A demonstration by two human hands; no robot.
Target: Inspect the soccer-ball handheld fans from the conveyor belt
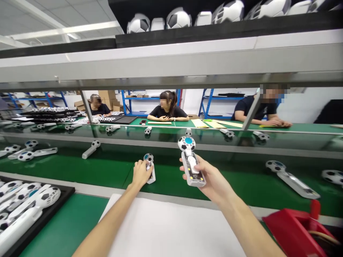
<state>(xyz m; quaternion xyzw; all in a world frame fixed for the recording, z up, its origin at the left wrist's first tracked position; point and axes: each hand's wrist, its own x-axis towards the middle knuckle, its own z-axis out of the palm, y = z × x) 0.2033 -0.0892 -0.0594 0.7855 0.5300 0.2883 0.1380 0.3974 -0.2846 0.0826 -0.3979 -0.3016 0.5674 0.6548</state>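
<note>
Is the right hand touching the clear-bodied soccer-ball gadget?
Touching. The head view shows the right hand holding the clear-bodied soccer-ball gadget by its body, with the ball end above the hand.

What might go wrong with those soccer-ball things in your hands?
The right hand holds a clear-handled soccer-ball gadget up in the air, so it might slip and drop onto the green work surface. The left hand grips a smaller gadget, which might get scratched if pressed too hard. The black tray of white gadgets sits nearby and might get bumped.
</note>
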